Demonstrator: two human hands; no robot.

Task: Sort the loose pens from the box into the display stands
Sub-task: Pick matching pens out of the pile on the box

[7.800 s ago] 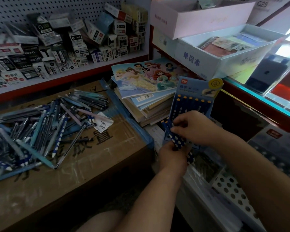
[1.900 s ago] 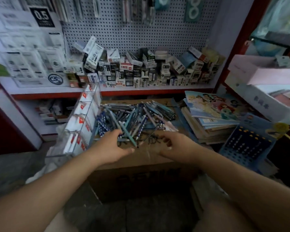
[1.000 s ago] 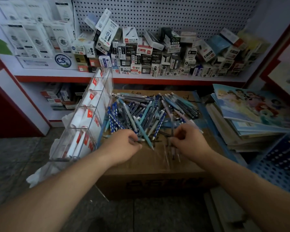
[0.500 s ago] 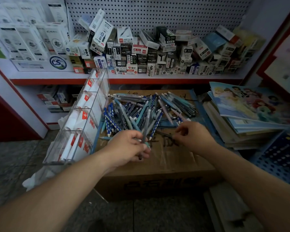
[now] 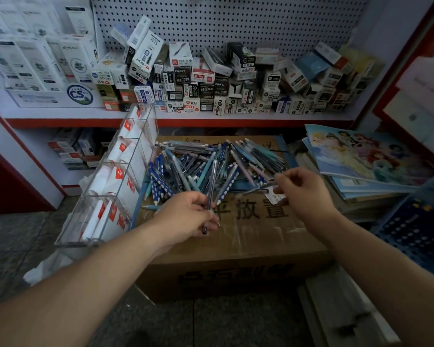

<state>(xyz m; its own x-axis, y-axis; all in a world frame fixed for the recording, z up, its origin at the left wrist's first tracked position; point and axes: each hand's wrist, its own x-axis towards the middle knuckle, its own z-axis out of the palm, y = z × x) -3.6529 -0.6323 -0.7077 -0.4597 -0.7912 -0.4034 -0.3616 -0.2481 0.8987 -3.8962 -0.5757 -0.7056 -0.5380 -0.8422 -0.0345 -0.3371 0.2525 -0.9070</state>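
Note:
A heap of loose pens (image 5: 211,164), blue, teal, pink and dark, lies on top of a taped cardboard box (image 5: 256,236). My left hand (image 5: 186,216) grips a clear dark pen (image 5: 211,184) that stands nearly upright at the heap's near edge. My right hand (image 5: 303,189) pinches the end of a dark pen (image 5: 257,189) that lies low across the heap's right side. A clear acrylic display stand (image 5: 113,181) with white and red cards leans against the box's left side. A blue dotted pen stand (image 5: 416,229) sits low at the right.
A shelf (image 5: 186,118) behind the box carries many small pen boxes under a pegboard. A stack of notebooks (image 5: 361,159) lies right of the box. A small white tag (image 5: 273,196) lies under my right hand. Grey tiled floor (image 5: 15,246) spreads at the left.
My left hand has lifted a clear dark pen upright from the heap. My right hand has moved right and pinched another pen. Earlier I left the blue stand and turned to the box.

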